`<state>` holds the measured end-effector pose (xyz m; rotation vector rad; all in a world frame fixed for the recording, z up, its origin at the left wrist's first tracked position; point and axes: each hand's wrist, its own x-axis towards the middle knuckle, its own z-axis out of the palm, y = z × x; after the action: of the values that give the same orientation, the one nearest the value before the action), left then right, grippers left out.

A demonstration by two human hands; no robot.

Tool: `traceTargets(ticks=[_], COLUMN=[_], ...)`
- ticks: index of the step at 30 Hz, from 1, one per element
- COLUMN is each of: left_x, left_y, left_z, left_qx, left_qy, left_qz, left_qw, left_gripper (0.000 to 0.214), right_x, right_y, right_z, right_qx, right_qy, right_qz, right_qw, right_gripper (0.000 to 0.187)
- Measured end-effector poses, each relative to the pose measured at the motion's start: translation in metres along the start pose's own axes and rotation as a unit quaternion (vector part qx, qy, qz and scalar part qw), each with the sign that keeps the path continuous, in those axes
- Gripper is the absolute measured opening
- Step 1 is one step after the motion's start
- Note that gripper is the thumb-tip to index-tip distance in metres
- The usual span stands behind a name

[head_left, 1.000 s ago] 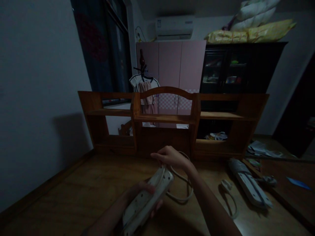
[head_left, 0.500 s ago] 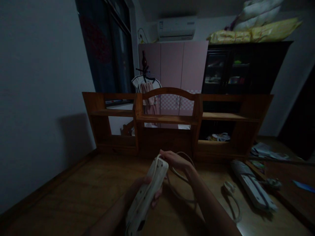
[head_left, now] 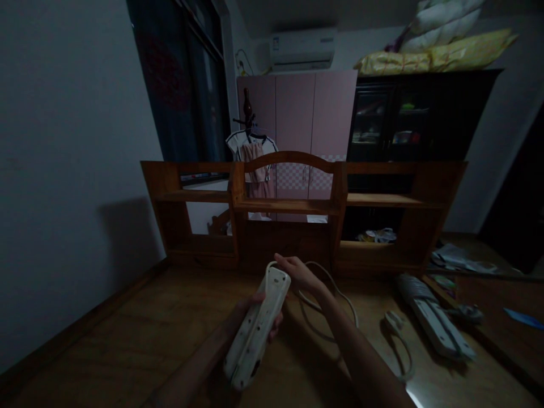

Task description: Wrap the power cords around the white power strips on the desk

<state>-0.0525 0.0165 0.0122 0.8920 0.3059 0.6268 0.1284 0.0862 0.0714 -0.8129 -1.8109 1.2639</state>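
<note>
**Dim room, wooden table: cord gathered at a power strip**

Dusk-dark light fills a bedroom where a wooden table (head_left: pixel 127 328) runs up to a low wooden shelf unit (head_left: pixel 293 207) at 12 o'clock, with a pink wardrobe (head_left: pixel 297 113), a dark cabinet (head_left: pixel 425 113) and a wall air conditioner (head_left: pixel 302 50) behind it. At the table's middle, the person's left hand (head_left: pixel 250 305) is wrapped around a white power strip (head_left: pixel 257 331), fingers closed on its body, holding it tilted with its far end toward 12 o'clock and clear of the wood. The right hand (head_left: pixel 300 272) sits at that far end, fingers pinched shut on the cord (head_left: pixel 340 286), which swings out in a loose loop toward 3 o'clock and back under the forearm.

By the look of it, the cord is being gathered or wound at the strip, with most of the loop slack. Handling it further would call for a steady left-hand hold while the right keeps light tension, so the loop does not snag.

Well apart at 3 o'clock, a second power strip (head_left: pixel 433 323) lies flat on the table, its plug (head_left: pixel 393 323) just beside it.
</note>
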Motion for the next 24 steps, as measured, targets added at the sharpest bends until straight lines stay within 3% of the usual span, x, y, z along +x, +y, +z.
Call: traceTargets(ticks=[3,6,15,24], left_x=[0.003,0.005,0.003,0.007], left_y=[0.004,0.005,-0.004,-0.017], left_z=[0.003,0.005,0.002,-0.026], left_qx=[0.003,0.015,0.031,0.025], left_qy=[0.027,0.046,0.037,0.081], left_qz=[-0.005,-0.021,-0.009,-0.044], left_qw=[1.0,0.999,0.999,0.995], left_gripper=[0.051,0.05,0.052,0.06], right_x=[0.007,0.012,0.011,-0.002], right_y=[0.009,0.015,0.019,0.013], right_z=[-0.008,-0.015,-0.006,-0.001], right_qx=[-0.021,-0.039,-0.025,-0.024], right_qy=[0.076,0.103,0.069,0.023], right_qz=[-0.014,-0.022,-0.002,0.036], right_qw=[0.997,0.994,0.997,0.999], right_gripper=[0.056,0.056,0.056,0.06])
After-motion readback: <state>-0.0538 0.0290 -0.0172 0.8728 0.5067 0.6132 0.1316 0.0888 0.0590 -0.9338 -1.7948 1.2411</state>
